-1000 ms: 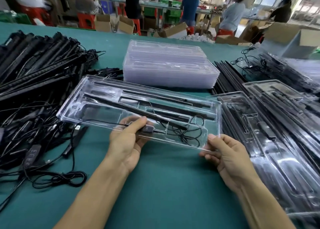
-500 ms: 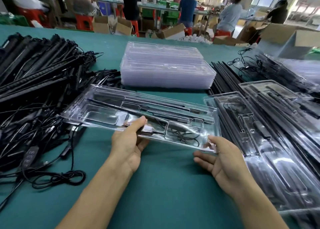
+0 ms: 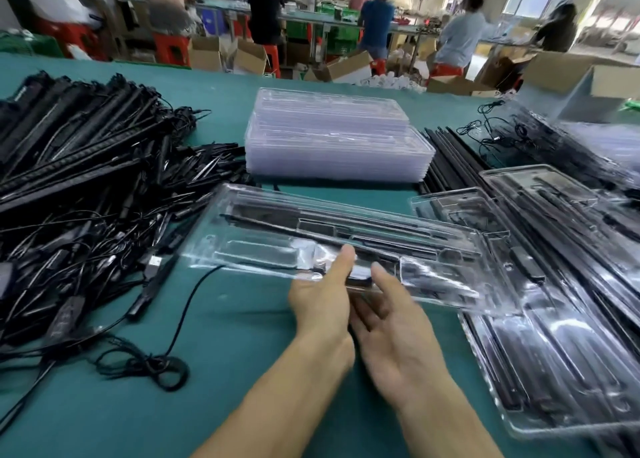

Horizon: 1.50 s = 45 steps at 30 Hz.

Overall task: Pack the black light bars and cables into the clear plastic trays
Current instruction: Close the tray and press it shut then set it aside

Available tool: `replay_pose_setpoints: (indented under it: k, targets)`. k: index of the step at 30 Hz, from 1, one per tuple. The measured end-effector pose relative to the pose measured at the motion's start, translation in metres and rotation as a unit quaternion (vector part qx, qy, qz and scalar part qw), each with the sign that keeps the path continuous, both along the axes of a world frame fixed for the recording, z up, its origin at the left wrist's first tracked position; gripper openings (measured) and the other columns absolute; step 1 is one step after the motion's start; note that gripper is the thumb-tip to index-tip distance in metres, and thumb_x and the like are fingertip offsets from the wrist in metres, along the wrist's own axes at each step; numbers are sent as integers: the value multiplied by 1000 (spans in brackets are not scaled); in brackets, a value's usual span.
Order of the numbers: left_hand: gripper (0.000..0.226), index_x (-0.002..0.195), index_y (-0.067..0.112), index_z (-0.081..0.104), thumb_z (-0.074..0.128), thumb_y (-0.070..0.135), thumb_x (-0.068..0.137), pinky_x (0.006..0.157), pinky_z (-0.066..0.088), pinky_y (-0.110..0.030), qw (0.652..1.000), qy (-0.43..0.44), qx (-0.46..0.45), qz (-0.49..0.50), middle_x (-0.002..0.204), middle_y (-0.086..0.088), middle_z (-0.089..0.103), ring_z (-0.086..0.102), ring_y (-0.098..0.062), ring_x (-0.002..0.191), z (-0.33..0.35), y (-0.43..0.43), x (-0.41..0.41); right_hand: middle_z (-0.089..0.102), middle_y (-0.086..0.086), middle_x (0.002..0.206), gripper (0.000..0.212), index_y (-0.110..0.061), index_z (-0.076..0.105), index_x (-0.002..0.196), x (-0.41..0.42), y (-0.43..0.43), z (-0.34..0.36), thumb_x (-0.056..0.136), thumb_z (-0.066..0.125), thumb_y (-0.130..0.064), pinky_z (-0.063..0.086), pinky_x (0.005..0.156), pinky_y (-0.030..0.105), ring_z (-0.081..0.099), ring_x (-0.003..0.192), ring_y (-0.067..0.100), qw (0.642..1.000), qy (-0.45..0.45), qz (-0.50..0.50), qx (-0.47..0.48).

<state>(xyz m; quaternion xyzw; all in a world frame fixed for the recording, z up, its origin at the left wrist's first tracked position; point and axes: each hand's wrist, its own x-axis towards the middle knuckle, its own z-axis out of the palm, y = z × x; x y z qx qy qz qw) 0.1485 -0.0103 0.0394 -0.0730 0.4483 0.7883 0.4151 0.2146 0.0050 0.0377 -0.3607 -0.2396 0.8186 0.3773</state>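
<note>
1. Head view: the left hand grips the near edge of a clear plastic tray, with its thumb pressed on top and its fingers underneath.
2. The right hand is just beside the left, relaxed and wide, with the palm turned inward. Its thumb is raised at the tray's near edge and its straight fingers reach beneath. It is unclear whether they touch the tray.
3. The tray is held above the green surface, with its right end over other trays. A long black light bar lies lengthwise in it. The right end is blurred, with dark shapes in its compartments.
4. A black cable lies looped on the surface to the left of the forearms.
5. Further left is a large heap of black light bars with tangled cables. A USB plug sits at its edge.
6. A stack of empty clear trays stands behind the held tray.
7. Filled trays lie overlapping to the right, with thin black rods beside the stack.
8. An open cardboard box is at the far right. Beyond the surface, people work at benches among boxes.
</note>
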Motion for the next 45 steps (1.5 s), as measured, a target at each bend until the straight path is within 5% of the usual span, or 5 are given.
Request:
replay_pose_setpoints:
  k: [8,16,25,31,45]
  targets:
    - [28,103,8,69,79,23,81,77,53,-31,983,107,-14,-150,97,-6,76,68,-18,86,7,-9,1,70,13,72,19,-4,64,78,-6,20,12,95,56,-4,58,58,33,69,65,23,994,22,-72,83]
    - [34,56,20,63,75,50,65,37,31,-13,897,401,24,-186,48,1,51,46,-11,36,42,-101,-54,66,4,80,16,-8,51,106,37,88,28,94,61,-11,54,60,28,65,71,15,970,-75,-138,187]
    - [97,133,30,46,85,50,47,76,59,-36,931,297,-47,-208,117,-7,69,72,-23,95,27,-69,-86,66,0,67,18,-12,60,85,49,124,43,100,54,-21,57,56,31,64,64,17,962,-97,-100,233]
    - [33,114,16,66,76,18,83,41,44,-23,928,292,-17,-232,77,-5,74,60,-15,52,23,-48,-59,64,8,80,31,-5,67,92,50,127,49,94,60,-35,61,67,44,62,72,24,950,-168,-71,253]
    - [18,99,19,74,64,5,93,80,60,-37,930,346,-36,-114,92,-6,77,71,-24,85,-4,-26,-17,73,11,105,40,-10,68,104,84,38,21,79,66,-41,56,55,39,71,89,37,961,-205,92,158]
